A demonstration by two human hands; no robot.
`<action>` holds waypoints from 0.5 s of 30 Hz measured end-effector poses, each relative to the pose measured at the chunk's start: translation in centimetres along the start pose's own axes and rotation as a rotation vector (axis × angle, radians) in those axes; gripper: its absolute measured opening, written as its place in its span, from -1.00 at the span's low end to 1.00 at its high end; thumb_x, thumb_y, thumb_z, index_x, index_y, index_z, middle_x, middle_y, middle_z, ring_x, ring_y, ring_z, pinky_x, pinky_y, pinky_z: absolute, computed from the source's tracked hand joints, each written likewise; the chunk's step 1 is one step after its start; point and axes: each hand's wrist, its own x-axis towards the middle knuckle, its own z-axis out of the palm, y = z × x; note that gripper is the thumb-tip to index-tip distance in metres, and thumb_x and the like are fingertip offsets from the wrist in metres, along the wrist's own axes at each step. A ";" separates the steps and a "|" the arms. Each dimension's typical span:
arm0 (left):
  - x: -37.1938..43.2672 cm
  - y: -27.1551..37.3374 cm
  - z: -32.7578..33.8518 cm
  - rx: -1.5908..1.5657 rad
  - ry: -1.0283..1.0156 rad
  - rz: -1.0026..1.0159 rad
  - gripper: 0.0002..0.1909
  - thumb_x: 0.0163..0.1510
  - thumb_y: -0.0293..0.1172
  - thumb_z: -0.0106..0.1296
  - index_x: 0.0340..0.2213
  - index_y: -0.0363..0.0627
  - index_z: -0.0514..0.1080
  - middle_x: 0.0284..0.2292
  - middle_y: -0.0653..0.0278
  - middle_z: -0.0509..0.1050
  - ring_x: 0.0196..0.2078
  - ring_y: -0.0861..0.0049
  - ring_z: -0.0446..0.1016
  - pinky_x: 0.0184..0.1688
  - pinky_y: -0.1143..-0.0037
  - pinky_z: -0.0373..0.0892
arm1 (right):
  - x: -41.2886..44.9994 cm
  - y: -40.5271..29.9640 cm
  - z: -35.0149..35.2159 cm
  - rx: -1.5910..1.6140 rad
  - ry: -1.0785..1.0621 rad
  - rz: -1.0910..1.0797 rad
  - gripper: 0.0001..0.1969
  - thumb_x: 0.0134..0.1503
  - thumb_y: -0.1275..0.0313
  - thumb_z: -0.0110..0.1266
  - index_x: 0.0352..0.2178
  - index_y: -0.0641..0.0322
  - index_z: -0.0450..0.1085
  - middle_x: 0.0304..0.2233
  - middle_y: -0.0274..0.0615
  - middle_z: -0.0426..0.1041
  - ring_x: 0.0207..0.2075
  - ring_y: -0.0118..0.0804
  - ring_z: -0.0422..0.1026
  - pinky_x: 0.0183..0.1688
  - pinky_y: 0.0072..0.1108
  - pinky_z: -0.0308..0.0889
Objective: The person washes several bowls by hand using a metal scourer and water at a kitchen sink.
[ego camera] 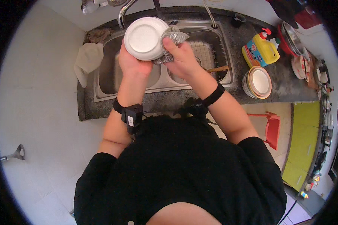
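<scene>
A white plate or shallow bowl [144,38] is held over the double-basin steel sink [171,87], with what looks like its underside towards me. My left hand [135,63] supports it from the lower left, most fingers hidden behind it. On its right edge, my right hand [181,57] presses a grey mesh dishcloth [173,36], thumb on top. Beneath my right hand, the right basin contains a wire rack [204,50] and a brown handle [218,69]. The chrome faucet [122,15] stands behind the left basin.
Right of the sink stand stacked bowls [260,81] and a yellow detergent jug [260,50] with a red pump. A pale cloth [88,60] lies at the left counter edge. Farther right are metal and red basins [291,39]. A red chair [272,130] stands below the counter.
</scene>
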 end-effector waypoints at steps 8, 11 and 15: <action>-0.8 -2.6 -1.2 0.079 0.128 -0.029 -0.45 0.18 0.02 -0.53 -0.14 -0.13 0.32 -0.10 0.24 0.35 -0.04 0.29 0.31 -0.02 0.28 0.23 | -1.2 3.5 -0.3 0.089 0.249 -0.161 -0.57 0.01 0.37 0.13 -0.11 0.30 0.20 -0.16 -0.22 0.33 -0.14 -0.36 0.32 -0.08 -0.48 0.26; -1.1 -3.2 -1.3 0.124 0.201 -0.035 -0.44 0.17 0.03 -0.52 -0.15 -0.13 0.32 -0.12 0.24 0.36 -0.06 0.30 0.32 -0.06 0.28 0.27 | -1.4 5.0 -1.1 0.037 0.379 -0.193 -0.59 0.01 0.39 0.13 -0.13 0.36 0.21 -0.18 -0.20 0.33 -0.16 -0.40 0.31 -0.10 -0.54 0.25; -0.9 -3.3 -2.6 0.071 0.197 -0.014 -0.50 0.17 -0.11 -0.50 -0.09 -0.19 0.28 -0.09 0.13 0.35 -0.04 0.26 0.31 0.02 0.27 0.21 | -1.1 6.0 -0.9 -0.351 0.377 -0.349 -0.46 0.00 0.39 0.13 -0.05 0.41 0.09 -0.15 -0.17 0.29 -0.15 -0.41 0.28 -0.10 -0.59 0.22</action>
